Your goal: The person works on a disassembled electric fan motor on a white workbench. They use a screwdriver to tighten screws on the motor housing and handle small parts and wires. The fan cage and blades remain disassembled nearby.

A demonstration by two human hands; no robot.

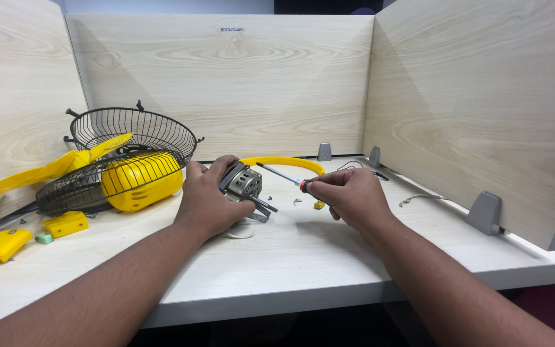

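Left hand (210, 199) steadies grey metal fan motor (244, 183) on desk (303, 263) so right hand (348, 193) can drive its gripped red-handled screwdriver (282, 174) in.

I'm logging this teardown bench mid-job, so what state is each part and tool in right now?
Fan motor: out of its housing, gripped on the desk by the left hand.
Screwdriver: held in the right hand, tip at the motor.
Yellow motor housing: detached, lying on its side.
Wire grilles: removed, stacked.
Yellow fan blade: off, resting on a grille.
Yellow curved piece: loose behind the motor.
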